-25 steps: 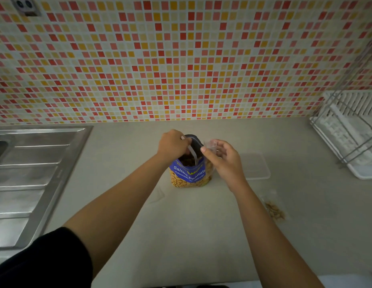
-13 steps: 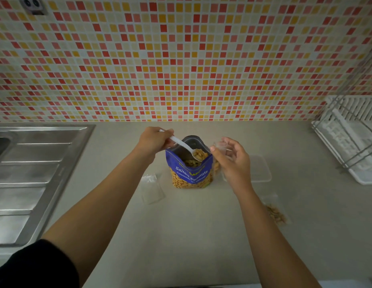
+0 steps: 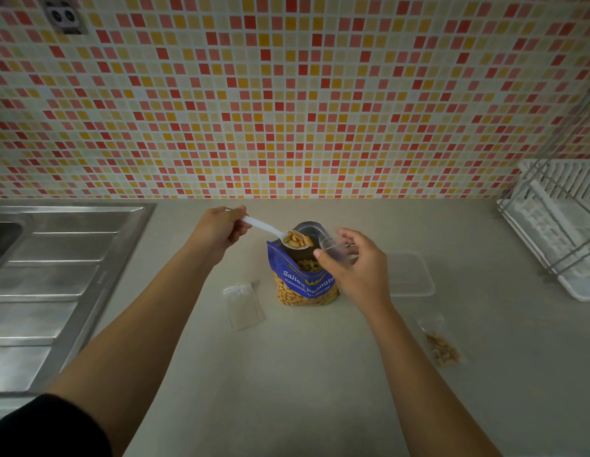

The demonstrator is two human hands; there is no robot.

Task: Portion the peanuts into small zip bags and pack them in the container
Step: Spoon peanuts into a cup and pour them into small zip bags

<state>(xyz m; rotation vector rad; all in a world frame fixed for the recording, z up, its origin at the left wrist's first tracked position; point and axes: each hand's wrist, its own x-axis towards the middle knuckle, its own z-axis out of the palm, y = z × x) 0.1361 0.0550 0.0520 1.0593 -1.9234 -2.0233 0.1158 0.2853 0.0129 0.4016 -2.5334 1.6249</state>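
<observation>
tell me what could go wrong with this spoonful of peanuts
The spoon in the left hand is full; peanuts could roll off before reaching the small bag held by the right hand.
That bag's mouth looks narrow, so some may miss.
The open peanut pouch could tip if bumped.

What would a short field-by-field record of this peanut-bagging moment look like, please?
supply: blue stand-up pouch of salted peanuts, upright, open
left hand: grips white plastic spoon heaped with peanuts above pouch mouth
right hand: pinches small clear zip bag beside spoon bowl
container: clear rectangular plastic tub, right of pouch
spare: empty clear zip bag, flat, left of pouch
filled: clear zip bag holding peanuts, flat, near right
</observation>
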